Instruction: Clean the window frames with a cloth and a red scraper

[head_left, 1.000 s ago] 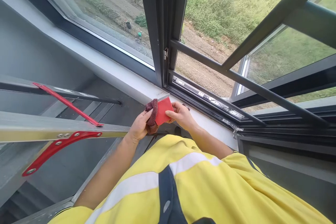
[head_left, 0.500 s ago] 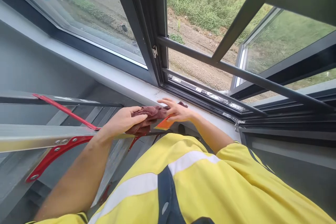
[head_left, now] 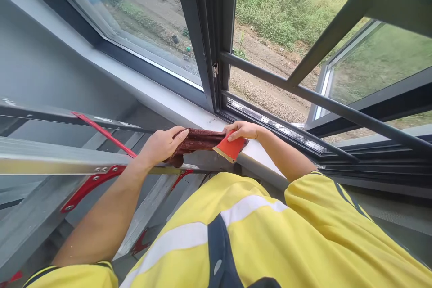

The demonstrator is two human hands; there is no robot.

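My left hand (head_left: 162, 144) grips the left end of a dark red cloth (head_left: 199, 140) stretched along the edge of the grey window sill (head_left: 168, 101). My right hand (head_left: 242, 130) holds the cloth's right end together with a flat red scraper card (head_left: 230, 149), which hangs over the sill's edge. Both hands sit just below the dark frame of the open window (head_left: 216, 49).
An aluminium ladder (head_left: 50, 157) with red braces (head_left: 89, 184) stands at the left, under my left arm. The open sash (head_left: 337, 108) swings outward at the right, with a metal track (head_left: 276, 127) along its lower frame. Ground lies far below outside.
The bunched cloth and red card, held up between both hands a second ago, have been lowered and the cloth pulled out flat along the sill edge. My hands have moved apart.
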